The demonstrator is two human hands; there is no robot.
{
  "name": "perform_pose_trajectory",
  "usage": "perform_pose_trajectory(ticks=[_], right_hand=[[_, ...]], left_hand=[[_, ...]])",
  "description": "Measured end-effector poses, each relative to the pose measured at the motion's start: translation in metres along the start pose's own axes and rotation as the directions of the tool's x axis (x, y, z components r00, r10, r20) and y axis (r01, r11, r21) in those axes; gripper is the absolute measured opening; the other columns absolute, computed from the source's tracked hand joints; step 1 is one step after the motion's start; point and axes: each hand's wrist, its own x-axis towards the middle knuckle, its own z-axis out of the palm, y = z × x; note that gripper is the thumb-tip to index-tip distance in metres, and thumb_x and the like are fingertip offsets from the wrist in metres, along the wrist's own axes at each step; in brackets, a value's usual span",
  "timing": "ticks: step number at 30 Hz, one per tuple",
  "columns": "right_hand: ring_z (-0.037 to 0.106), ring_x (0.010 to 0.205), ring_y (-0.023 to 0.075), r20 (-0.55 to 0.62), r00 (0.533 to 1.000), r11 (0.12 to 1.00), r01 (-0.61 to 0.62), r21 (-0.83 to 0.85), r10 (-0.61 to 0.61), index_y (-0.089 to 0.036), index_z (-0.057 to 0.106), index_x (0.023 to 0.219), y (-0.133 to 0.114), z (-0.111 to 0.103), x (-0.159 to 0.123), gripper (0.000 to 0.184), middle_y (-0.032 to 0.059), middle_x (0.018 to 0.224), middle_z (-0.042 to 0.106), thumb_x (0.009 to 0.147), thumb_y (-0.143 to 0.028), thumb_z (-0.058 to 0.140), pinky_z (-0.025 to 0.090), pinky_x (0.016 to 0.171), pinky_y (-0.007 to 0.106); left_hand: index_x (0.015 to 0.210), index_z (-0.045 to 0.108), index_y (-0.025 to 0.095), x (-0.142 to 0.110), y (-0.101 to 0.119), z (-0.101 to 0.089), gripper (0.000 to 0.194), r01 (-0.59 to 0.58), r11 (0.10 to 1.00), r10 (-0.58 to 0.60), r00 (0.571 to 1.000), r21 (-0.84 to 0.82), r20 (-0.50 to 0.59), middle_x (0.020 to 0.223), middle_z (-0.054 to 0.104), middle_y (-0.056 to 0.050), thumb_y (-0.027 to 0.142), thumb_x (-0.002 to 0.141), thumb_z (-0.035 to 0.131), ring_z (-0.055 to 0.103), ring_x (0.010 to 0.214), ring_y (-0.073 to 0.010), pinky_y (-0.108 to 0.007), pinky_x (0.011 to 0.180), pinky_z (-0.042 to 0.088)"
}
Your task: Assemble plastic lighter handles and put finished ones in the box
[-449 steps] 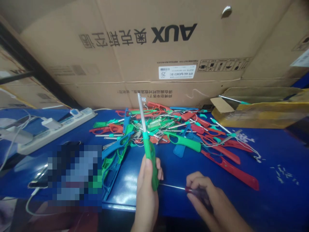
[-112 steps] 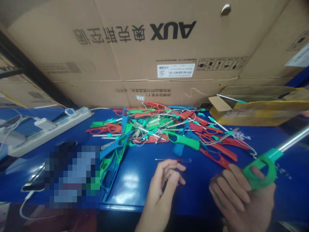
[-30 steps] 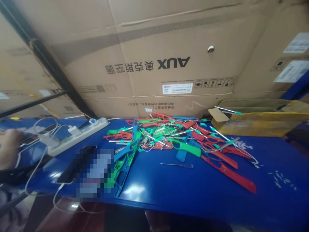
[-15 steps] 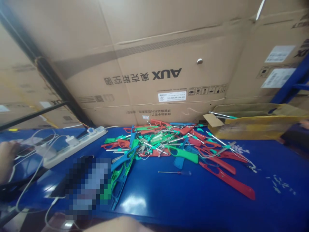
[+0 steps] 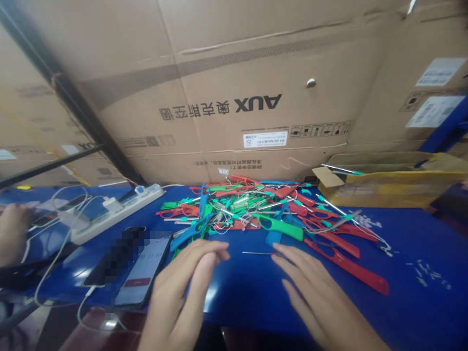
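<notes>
My left hand [image 5: 188, 287] hovers over the near side of the table, fingers stretched out and holding nothing. Opposite it, my right hand [image 5: 316, 292] has its fingers extended and apart, also with nothing gripped. A thin screwdriver [image 5: 254, 253] lies between the two, its shaft pointing left; the right fingers cover its handle, and I cannot tell whether they touch it. Just beyond is a heap of long-necked lighter parts: a green lighter shell [image 5: 283, 226], a red shell half [image 5: 360, 273], a blue shell half [image 5: 193, 231], metal tubes and thin white wires.
At left are a phone [image 5: 142, 273], a white power strip [image 5: 120, 214] with cables, and another person's hand [image 5: 14, 234]. An opened carton [image 5: 391, 187] at right holds metal tubes. Small white pieces [image 5: 426, 273] lie scattered at right. Large cardboard [image 5: 219, 73] stands behind.
Earlier my left hand held a green lighter and my right the screwdriver; then the lighter was in my right hand at far right. Both hands left view and are now back without it.
</notes>
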Motion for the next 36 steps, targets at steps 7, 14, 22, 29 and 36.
perform_pose_trajectory(ticks=[7,14,22,29,36], right_hand=[[0.049,0.147,0.0245,0.107,0.991,0.979,-0.059,-0.193,0.081,-0.029,0.050,0.154,0.005,0.039,-0.016,0.048,0.0015,0.161,0.050,0.106,-0.035,0.049,0.048,0.119,0.047],[0.061,0.134,0.0248,-0.016,1.000,0.952,0.007,-0.307,-0.013,-0.023,0.051,0.149,0.011,0.046,-0.017,0.045,0.0059,0.146,0.064,0.105,-0.032,0.049,0.053,0.111,0.047],[0.069,0.113,0.0237,-0.194,0.979,0.935,-0.121,-0.332,0.058,-0.023,0.056,0.135,0.015,0.050,-0.020,0.035,0.0067,0.119,0.072,0.110,-0.034,0.035,0.056,0.095,0.041],[0.066,0.114,0.0250,-0.228,0.969,0.910,-0.178,-0.374,0.096,-0.016,0.054,0.138,0.009,0.048,-0.016,0.045,0.0098,0.119,0.071,0.110,-0.047,0.035,0.047,0.100,0.041],[0.068,0.101,0.0245,-0.215,0.959,0.861,-0.265,-0.434,0.186,-0.022,0.060,0.129,0.023,0.052,-0.026,0.034,0.0083,0.112,0.071,0.109,-0.040,0.039,0.044,0.088,0.041]], left_hand=[[0.120,0.070,0.027,0.025,-0.063,0.019,0.023,-0.249,0.725,0.043,0.947,0.642,0.318,0.133,0.066,-0.008,0.029,0.107,0.051,0.060,0.126,-0.0260,-0.044,0.109,0.049],[0.130,0.064,0.022,0.078,-0.055,-0.012,0.031,-0.271,0.386,0.141,0.962,0.882,0.234,0.147,0.058,-0.014,0.035,0.103,0.055,0.047,0.140,-0.0334,-0.054,0.118,0.038],[0.116,0.074,0.019,0.110,-0.058,-0.028,0.035,-0.046,0.133,-0.098,0.993,0.990,0.059,0.128,0.072,-0.019,0.043,0.091,0.071,0.057,0.127,-0.0460,-0.073,0.110,0.032],[0.117,0.069,0.020,0.136,-0.046,-0.011,0.033,-0.047,0.128,-0.142,0.988,0.991,0.066,0.116,0.077,-0.016,0.035,0.088,0.073,0.066,0.118,-0.0409,-0.058,0.103,0.046],[0.136,0.055,0.016,0.139,-0.021,0.012,0.044,-0.054,0.237,-0.095,0.992,0.970,0.079,0.108,0.077,-0.014,0.038,0.098,0.060,0.075,0.096,-0.0349,-0.039,0.075,0.055]])
